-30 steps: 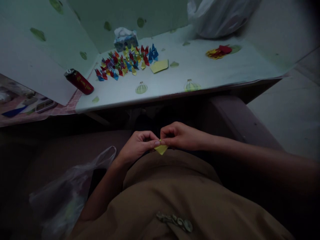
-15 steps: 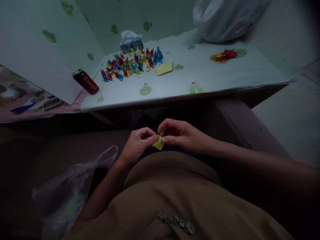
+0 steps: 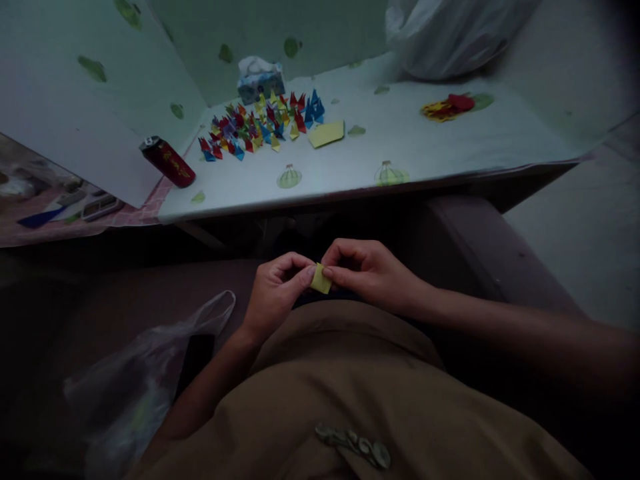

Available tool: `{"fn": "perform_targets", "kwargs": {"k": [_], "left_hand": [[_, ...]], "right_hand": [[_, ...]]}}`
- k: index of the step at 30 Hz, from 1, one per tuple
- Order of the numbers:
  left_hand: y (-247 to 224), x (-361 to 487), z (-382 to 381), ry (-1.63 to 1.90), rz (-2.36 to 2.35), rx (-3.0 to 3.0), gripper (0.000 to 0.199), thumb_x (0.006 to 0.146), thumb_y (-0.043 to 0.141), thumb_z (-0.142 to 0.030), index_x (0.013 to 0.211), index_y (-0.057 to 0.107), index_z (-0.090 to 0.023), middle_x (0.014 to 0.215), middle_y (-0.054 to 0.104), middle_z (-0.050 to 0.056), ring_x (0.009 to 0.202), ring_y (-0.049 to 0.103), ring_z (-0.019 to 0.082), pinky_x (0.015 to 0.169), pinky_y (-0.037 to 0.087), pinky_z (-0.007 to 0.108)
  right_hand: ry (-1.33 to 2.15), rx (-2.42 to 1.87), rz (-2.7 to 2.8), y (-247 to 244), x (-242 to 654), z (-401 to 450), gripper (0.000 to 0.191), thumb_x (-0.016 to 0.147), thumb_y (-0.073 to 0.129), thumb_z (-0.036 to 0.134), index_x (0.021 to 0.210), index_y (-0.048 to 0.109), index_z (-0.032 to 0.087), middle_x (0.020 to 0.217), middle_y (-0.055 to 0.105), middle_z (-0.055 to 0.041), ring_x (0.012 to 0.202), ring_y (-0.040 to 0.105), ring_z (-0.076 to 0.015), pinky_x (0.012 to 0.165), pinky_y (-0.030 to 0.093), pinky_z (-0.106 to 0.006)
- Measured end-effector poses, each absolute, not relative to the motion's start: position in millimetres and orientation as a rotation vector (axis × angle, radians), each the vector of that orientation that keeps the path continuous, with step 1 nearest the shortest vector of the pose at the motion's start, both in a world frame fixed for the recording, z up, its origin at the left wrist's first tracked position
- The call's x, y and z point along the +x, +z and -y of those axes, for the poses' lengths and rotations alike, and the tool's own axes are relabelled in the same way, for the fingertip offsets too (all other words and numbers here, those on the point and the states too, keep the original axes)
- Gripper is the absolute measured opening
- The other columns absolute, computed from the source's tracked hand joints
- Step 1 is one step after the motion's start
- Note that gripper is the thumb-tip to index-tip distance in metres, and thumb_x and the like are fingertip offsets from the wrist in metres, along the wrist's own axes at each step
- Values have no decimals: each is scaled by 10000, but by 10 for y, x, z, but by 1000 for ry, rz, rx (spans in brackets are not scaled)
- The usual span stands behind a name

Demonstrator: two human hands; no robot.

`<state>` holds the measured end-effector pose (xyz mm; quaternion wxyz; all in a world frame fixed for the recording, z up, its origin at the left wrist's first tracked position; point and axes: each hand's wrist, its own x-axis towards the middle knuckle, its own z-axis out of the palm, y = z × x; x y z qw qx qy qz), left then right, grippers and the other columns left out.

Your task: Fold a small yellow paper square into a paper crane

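A small folded piece of yellow paper [image 3: 321, 280] is pinched between my two hands, just above my lap. My left hand [image 3: 280, 283] grips its left edge between thumb and forefinger. On the other side, my right hand [image 3: 363, 270] has thumb and forefinger closed on the paper's upper right edge. Beyond them on the table stand several small folded paper figures [image 3: 250, 128] in red, blue, yellow and purple, grouped close together. Next to the group lies a flat stack of yellow paper [image 3: 327, 134].
A dark red can [image 3: 170, 162] stands at the table's left, by a white partition. Behind the figures is a tissue box [image 3: 261, 85]. Red and yellow pieces [image 3: 449, 108] lie farther right, below a white plastic bag [image 3: 450, 40]. A clear bag [image 3: 135, 373] and a dark flat object [image 3: 197, 360] rest on the seat.
The yellow paper has turned in my fingers, now showing a squarer face. My right forefinger has come down onto its upper edge, and my left hand has shifted slightly.
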<state>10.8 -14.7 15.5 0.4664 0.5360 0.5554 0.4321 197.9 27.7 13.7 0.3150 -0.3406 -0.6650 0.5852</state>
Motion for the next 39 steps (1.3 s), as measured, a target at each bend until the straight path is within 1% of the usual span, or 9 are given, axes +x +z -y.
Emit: {"fn": "perform_targets", "kwargs": {"k": [6, 9, 13, 20, 25, 28, 29, 32, 39], "left_hand": [[169, 119, 189, 1059, -1338, 1296, 243, 863, 710, -401, 783, 723, -171, 691, 678, 8, 611, 583, 115, 588, 469, 227], [182, 132, 210, 1071, -1328, 1285, 253, 857, 717, -418, 809, 731, -170, 709, 689, 14, 621, 590, 119, 597, 479, 231], [189, 163, 226, 1070, -1346, 1267, 223, 801, 779, -382, 822, 730, -166, 735, 698, 12, 642, 593, 117, 606, 475, 224], [175, 199, 223, 1110, -1403, 1337, 171, 826, 749, -330, 809, 722, -162, 735, 700, 4, 649, 593, 108, 610, 458, 211], [134, 193, 198, 1117, -1393, 1349, 148, 832, 734, -308, 795, 716, -166, 731, 692, -1, 657, 589, 106, 620, 455, 209], [107, 174, 174, 1090, -1389, 1398, 144, 839, 712, -293, 778, 712, -163, 724, 679, 3, 668, 579, 112, 628, 442, 217], [98, 166, 166, 1077, -1394, 1421, 146, 841, 705, -291, 774, 712, -162, 723, 675, 5, 674, 575, 116, 634, 437, 221], [70, 152, 152, 1082, -1386, 1494, 160, 835, 702, -297, 761, 711, -156, 722, 663, 12, 691, 563, 124, 650, 423, 231], [-11, 192, 104, 1172, -1299, 1352, 235, 851, 682, -382, 794, 676, -154, 744, 656, 14, 705, 554, 132, 674, 427, 242]], "right_hand": [[1447, -894, 1764, 129, 1971, -263, 157, 845, 630, 264, 719, 576, 190, 701, 624, -10, 667, 550, -140, 606, 425, -270], [1384, -893, 1787, 114, 1966, -251, 154, 857, 622, 257, 726, 580, 188, 708, 618, -11, 665, 540, -138, 605, 415, -272], [1272, -854, 1839, 83, 1965, -241, 153, 875, 615, 239, 736, 580, 187, 740, 629, -18, 694, 555, -143, 634, 422, -277], [1113, -780, 1869, 19, 1960, -246, 154, 888, 612, 219, 744, 569, 185, 740, 623, -12, 687, 560, -135, 632, 423, -264], [1187, -800, 1847, 23, 1959, -262, 132, 881, 619, 217, 763, 568, 188, 726, 609, 0, 668, 546, -124, 608, 417, -249], [1301, -845, 1766, 4, 1953, -281, 85, 864, 634, 245, 836, 573, 193, 724, 594, 12, 654, 546, -126, 594, 425, -246], [1343, -870, 1745, -4, 1952, -288, 92, 863, 636, 265, 849, 582, 192, 721, 595, 11, 651, 552, -130, 585, 426, -246], [1415, -921, 1814, -17, 1949, -304, 208, 903, 596, 338, 763, 593, 184, 639, 581, 6, 589, 531, -132, 539, 397, -249], [998, -859, 1895, -10, 1926, -280, 252, 939, 562, 302, 720, 589, 181, 648, 574, 2, 598, 509, -122, 574, 390, -246]]}}
